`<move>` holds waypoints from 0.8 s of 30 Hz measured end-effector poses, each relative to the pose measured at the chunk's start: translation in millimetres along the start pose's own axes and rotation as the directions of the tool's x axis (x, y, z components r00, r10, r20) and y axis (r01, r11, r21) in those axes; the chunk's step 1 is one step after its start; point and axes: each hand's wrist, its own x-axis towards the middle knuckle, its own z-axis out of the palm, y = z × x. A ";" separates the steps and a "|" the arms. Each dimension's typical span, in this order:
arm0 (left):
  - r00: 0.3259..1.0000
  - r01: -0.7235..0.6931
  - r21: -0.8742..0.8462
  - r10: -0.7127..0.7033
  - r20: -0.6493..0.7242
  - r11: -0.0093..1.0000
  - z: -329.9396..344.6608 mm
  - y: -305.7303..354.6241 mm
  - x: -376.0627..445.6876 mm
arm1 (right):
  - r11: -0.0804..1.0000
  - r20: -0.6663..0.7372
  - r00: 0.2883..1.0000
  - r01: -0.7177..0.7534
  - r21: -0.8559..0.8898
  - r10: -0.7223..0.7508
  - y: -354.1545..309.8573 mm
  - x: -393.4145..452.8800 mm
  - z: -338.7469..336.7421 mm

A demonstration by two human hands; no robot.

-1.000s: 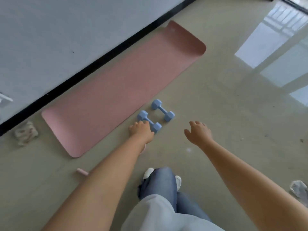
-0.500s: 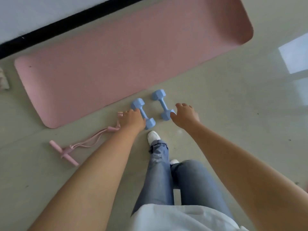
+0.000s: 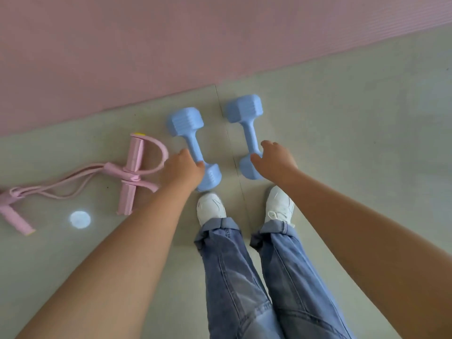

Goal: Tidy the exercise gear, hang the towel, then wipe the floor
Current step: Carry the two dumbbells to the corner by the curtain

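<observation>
While hands reach dumbbells [image 3: 193, 148] | pedal puller [image 3: 132, 173] left | mat [image 3: 171, 45] beyond

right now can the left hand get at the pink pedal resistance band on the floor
Probably yes: the left hand is at the left blue dumbbell, with the pink pedal resistance band right beside it, nothing between.

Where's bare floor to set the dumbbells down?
Free: floor right of the right dumbbell, below the pink mat. Also the strip at bottom left, under the pink resistance band. Crowded: between band, left dumbbell, shoes and both hands.
</observation>
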 end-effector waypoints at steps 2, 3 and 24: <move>0.996 0.089 -0.131 -0.088 0.013 0.987 33.2 3.1 38.9 | 0.999 0.017 1.000 -0.019 0.031 0.019 6.3 41.9 24.6; 0.991 0.131 -0.202 -0.130 0.015 0.971 48.3 5.0 55.4 | 0.998 0.024 0.999 -0.037 0.057 0.036 8.3 60.2 35.0; 0.961 0.165 -0.575 -0.261 -0.088 0.801 102.5 19.7 115.8 | 0.911 -0.044 0.989 -0.112 0.398 0.141 30.6 142.8 86.0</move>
